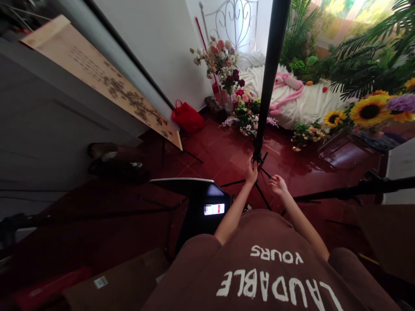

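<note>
My left hand (251, 171) is closed round the lower part of a black tripod stand (267, 82), just below its dark collar. The stand's pole rises tall, leaning slightly to the right in view, and its thin legs spread over the floor. Just to the right, my right hand (278, 185) is held with its fingers curled together, close to the end of one leg. Whether anything is between those fingers is hidden.
On my left is a black chair (194, 216) with a lit phone (214, 209) on it. A second black pole (356, 190) crosses from the right. Ahead stand flower bouquets (223, 60), a white-covered bed (314, 108) and sunflowers (369, 111). A red bag (188, 117) rests by the wall.
</note>
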Available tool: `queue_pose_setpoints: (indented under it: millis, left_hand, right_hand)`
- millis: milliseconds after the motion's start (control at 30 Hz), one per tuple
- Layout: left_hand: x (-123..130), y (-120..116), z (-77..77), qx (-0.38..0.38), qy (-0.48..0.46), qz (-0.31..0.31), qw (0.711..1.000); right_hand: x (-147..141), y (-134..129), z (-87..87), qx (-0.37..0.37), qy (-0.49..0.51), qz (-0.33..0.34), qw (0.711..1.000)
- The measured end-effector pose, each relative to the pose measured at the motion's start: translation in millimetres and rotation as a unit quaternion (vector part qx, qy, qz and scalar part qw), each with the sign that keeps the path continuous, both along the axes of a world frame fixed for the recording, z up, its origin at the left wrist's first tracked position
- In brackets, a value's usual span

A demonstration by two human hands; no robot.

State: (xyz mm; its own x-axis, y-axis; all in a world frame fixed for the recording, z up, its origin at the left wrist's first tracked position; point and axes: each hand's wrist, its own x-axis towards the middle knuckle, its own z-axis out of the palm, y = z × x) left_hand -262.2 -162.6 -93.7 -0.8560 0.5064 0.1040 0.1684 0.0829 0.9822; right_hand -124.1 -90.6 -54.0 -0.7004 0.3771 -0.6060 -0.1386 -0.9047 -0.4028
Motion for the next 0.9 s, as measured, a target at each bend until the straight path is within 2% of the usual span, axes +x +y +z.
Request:
queue_pose_setpoints:
  millis: [67, 133, 200, 267, 333, 400, 467, 567, 667, 767, 833, 900]
  left_hand:
    - [24, -16, -24.0, -0.039, -0.033, 0.002, 0.999]
    - [49, -30, -45.0, -0.079, -0.061, -0.034, 0.994]
    - [72, -38, -59.6, -0.110, -0.085, -0.087, 0.986]
    - [88, -36, -66.0, -0.124, -0.088, -0.152, 0.977]
    - [98, -24, -63.4, -0.123, -0.068, -0.214, 0.967]
    - [104, -2, -52.2, -0.111, -0.039, -0.270, 0.956]
    - [113, 26, -33.8, -0.090, -0.014, -0.328, 0.940]
    - [137, 72, 2.9, -0.045, 0.014, -0.420, 0.906]
    - [170, 110, 41.8, 0.019, 0.034, -0.499, 0.866]
    - [202, 137, 72.0, 0.080, 0.066, -0.550, 0.829]
    - [218, 149, 83.7, 0.095, 0.086, -0.564, 0.816]
    - [229, 155, 89.1, 0.088, 0.097, -0.565, 0.815]
  right_hand:
    - [34, 2, -17.8, 0.033, -0.037, -0.024, 0.998]
    - [69, 4, -33.4, 0.074, -0.070, -0.071, 0.992]
    - [102, 4, -44.0, 0.110, -0.087, -0.114, 0.984]
    - [132, 4, -48.6, 0.121, -0.092, -0.160, 0.975]
    - [156, 4, -47.6, 0.106, -0.082, -0.208, 0.969]
    - [175, 5, -41.9, 0.081, -0.058, -0.250, 0.963]
    - [191, 7, -31.9, 0.052, -0.027, -0.278, 0.959]
    - [213, 18, -9.6, 0.031, 0.018, -0.302, 0.953]
    - [238, 38, 19.5, 0.067, 0.029, -0.301, 0.951]
    - [262, 64, 48.4, 0.148, -0.022, -0.266, 0.952]
    - [274, 80, 63.3, 0.206, -0.084, -0.218, 0.950]
    - [284, 93, 73.4, 0.245, -0.137, -0.143, 0.949]
